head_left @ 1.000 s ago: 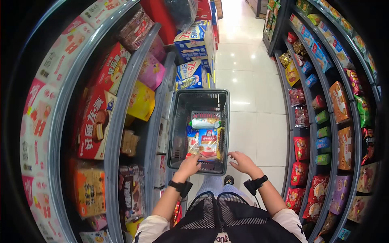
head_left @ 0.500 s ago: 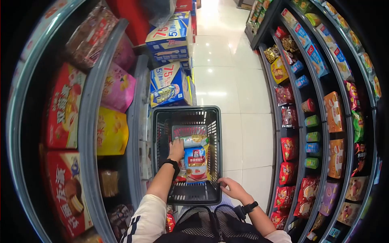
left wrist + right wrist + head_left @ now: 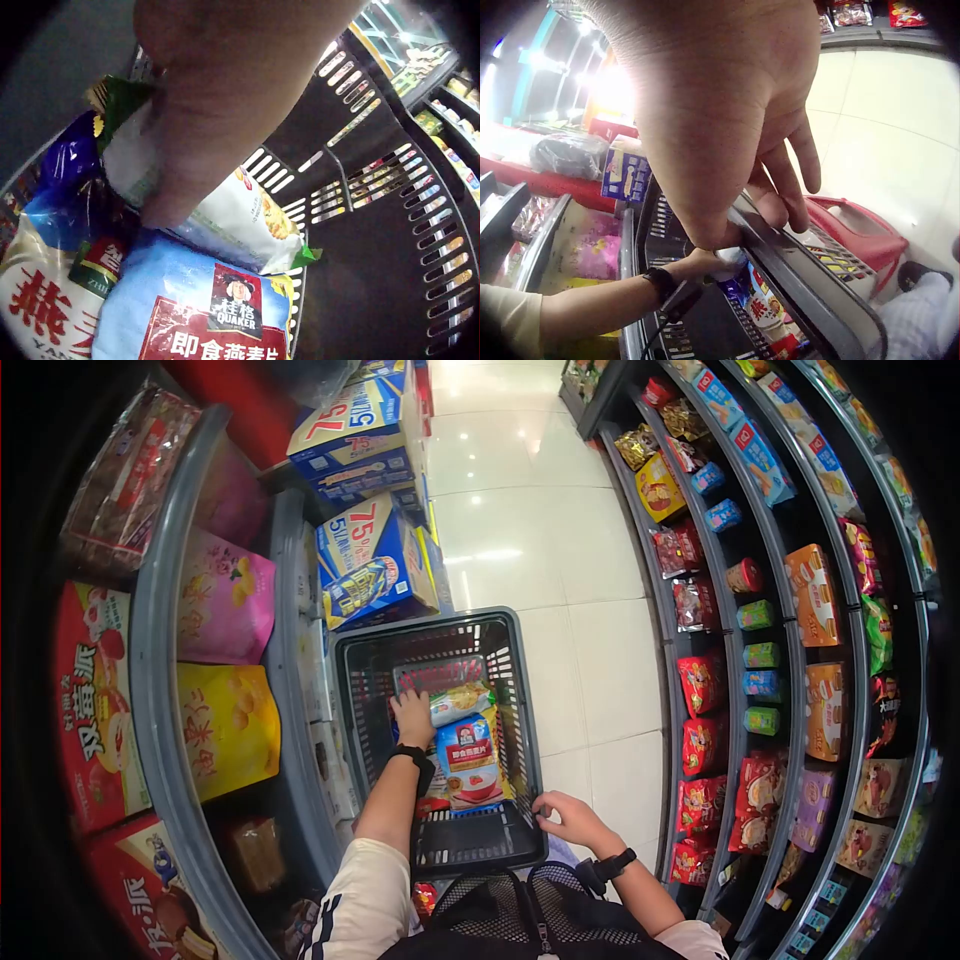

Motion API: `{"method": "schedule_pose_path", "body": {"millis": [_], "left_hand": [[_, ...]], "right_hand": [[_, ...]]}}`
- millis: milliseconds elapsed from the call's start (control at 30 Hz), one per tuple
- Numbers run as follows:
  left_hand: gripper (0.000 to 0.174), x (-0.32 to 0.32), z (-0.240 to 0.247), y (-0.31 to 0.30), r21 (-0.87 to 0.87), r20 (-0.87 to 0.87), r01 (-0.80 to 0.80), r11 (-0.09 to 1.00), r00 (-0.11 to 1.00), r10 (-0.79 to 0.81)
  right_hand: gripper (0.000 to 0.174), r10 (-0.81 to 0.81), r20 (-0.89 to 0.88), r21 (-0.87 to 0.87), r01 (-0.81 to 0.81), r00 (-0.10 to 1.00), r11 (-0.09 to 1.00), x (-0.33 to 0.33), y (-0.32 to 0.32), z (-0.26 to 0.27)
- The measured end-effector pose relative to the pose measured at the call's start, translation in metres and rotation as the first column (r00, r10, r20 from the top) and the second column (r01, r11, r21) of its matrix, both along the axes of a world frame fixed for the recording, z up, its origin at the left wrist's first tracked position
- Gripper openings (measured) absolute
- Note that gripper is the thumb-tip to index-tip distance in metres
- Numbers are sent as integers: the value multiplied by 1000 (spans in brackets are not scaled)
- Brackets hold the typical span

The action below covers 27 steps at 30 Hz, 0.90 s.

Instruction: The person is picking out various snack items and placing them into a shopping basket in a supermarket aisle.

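A grey slotted shopping basket (image 3: pixel 520 690) stands in the aisle in front of me. My left hand (image 3: pixel 410 712) reaches deep into it and grips a white packet with green ends (image 3: pixel 462 700), which lies on top of the other goods. The left wrist view shows that hand (image 3: pixel 217 112) curled down over the packet (image 3: pixel 240 221), just above a blue Quaker oat bag (image 3: pixel 217 315). The same oat bag (image 3: pixel 468 755) lies in the middle of the basket. My right hand (image 3: pixel 558 818) holds the basket's near right rim, fingers (image 3: pixel 780 202) curled over the edge (image 3: pixel 795 277).
Shelves on the left hold pink (image 3: pixel 225 595) and yellow (image 3: pixel 230 725) snack bags and red boxes. Blue cartons (image 3: pixel 370 560) are stacked just beyond the basket. Shelves of snack packs (image 3: pixel 760 660) line the right side. A pale tiled floor (image 3: pixel 540 550) runs ahead between them.
My left hand went from the basket's near rim deep into the basket and onto the white packet. My right hand settled on the near right rim. I moved forward along the aisle.
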<state>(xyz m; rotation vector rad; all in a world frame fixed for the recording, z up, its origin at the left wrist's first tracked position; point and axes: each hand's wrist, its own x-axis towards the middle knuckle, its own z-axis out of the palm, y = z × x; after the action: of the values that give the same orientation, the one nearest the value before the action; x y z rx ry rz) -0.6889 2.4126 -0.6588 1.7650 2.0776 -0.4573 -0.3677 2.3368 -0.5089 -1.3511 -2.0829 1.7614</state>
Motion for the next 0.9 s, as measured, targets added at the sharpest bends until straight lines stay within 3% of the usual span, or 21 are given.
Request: {"method": "schedule_pose_path", "body": {"millis": [100,167,300,367,433,667,900], "left_hand": [[76,2,24,-12,36,41,-33,999,999,32],[77,2,40,-23,26,208,-291,956,937,280],[79,8,93,-62,119,229,-384,916,908,351],[70,18,130,-87,122,243,-434,892,885,397],[73,28,153,-119,274,300,-444,853,882,362],[70,88,234,-236,401,364,-510,761,851,379],[64,184,298,-333,527,320,-510,679,860,398]], "right_hand": [[18,55,47,2,-55,997,998,3,-2,4],[17,72,72,4,-73,995,997,2,-4,4],[22,78,51,37,-80,996,996,3,-12,4],[22,114,52,64,-117,992,991,5,-14,9],[22,154,52,89,-158,987,983,5,-17,16],[23,318,69,309,-323,946,894,32,-40,37],[28,265,-111,160,-246,958,956,80,-78,71]]}}
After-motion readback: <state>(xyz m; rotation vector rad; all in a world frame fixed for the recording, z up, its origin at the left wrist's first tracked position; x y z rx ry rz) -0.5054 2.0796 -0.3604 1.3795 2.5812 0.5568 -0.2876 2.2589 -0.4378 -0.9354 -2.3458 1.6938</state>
